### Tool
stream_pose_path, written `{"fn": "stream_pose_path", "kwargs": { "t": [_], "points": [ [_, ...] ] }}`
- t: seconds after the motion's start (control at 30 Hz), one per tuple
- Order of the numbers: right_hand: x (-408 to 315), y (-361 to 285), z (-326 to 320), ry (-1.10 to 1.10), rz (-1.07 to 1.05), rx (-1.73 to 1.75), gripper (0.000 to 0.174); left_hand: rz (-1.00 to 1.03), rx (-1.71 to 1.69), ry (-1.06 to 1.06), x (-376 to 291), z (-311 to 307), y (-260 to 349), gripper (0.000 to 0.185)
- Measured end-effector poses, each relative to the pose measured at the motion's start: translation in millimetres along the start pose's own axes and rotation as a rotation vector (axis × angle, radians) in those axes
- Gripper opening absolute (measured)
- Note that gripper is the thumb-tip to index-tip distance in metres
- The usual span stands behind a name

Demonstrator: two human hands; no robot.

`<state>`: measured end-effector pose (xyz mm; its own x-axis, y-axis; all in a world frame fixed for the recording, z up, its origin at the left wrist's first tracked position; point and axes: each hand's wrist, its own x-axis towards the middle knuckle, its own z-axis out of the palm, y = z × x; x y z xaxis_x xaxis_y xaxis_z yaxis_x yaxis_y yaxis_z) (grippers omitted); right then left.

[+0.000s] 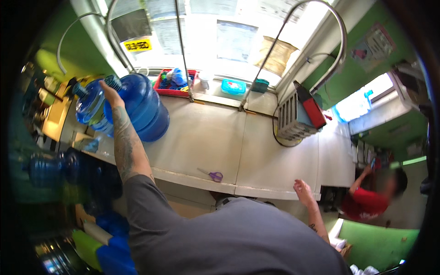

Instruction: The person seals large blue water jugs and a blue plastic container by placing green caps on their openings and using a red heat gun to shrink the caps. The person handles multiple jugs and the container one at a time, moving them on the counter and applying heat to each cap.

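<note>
My left hand (111,93) is stretched out to the upper left, over the capped neck of a large blue water jug (142,103) standing on the tiled counter. Its fingers are partly hidden, so whether it grips the neck cannot be told. Beside that jug, a clearer blue jug (90,106) has a ribbed cap. My right hand (303,190) hangs near the counter's front edge at the right, with its fingers loosely curled and nothing seen in it. Between my arms, scissors with purple handles (216,176) lie near the front edge of the counter (202,137).
A red basket (173,92), a turquoise lidded container (233,86) and curved metal pipes stand along the window. A grey slatted box (297,118) with a red-and-black tool on it sits at the right. Blue jugs fill the lower left. A person in red (367,202) is at the far right.
</note>
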<state>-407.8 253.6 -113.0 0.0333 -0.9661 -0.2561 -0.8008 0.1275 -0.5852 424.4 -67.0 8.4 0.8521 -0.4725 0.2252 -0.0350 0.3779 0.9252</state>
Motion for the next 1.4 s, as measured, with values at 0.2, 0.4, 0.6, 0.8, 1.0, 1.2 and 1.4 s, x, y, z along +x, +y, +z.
{"fn": "stream_pose_path", "kwargs": {
  "t": [0.2,0.4,0.6,0.8,1.0,1.2,1.4],
  "points": [
    [20.2,-69.4,16.6,-0.063,-0.002,0.028,0.030,0.080,0.080,0.208,-47.8,-1.9,16.1,0.077],
    [44.7,-161.1,26.6,-0.104,-0.128,0.074,0.031,-0.189,-0.308,-0.684,-61.0,-63.1,41.9,0.081],
    [67.9,-238.4,17.1,-0.201,-0.228,0.235,0.037,-0.471,-0.210,-1.369,-98.1,-14.0,51.6,0.081],
    [179.9,-392.5,45.4,0.050,-0.860,0.562,0.057,-0.536,-0.343,-1.469,-186.7,77.8,40.6,0.060],
    [274.4,-490.0,101.8,-0.573,-0.724,0.823,0.062,-0.062,0.314,-0.562,-241.0,-59.0,14.5,0.063],
    [186.2,-458.9,99.2,0.030,-0.799,0.779,0.070,-0.425,0.070,-0.669,-332.3,-102.8,-82.6,0.071],
    [116.8,-388.5,36.0,0.031,-0.545,1.040,0.066,-0.702,-0.123,-0.771,-342.9,-59.8,-81.1,0.070]
  ]
}}
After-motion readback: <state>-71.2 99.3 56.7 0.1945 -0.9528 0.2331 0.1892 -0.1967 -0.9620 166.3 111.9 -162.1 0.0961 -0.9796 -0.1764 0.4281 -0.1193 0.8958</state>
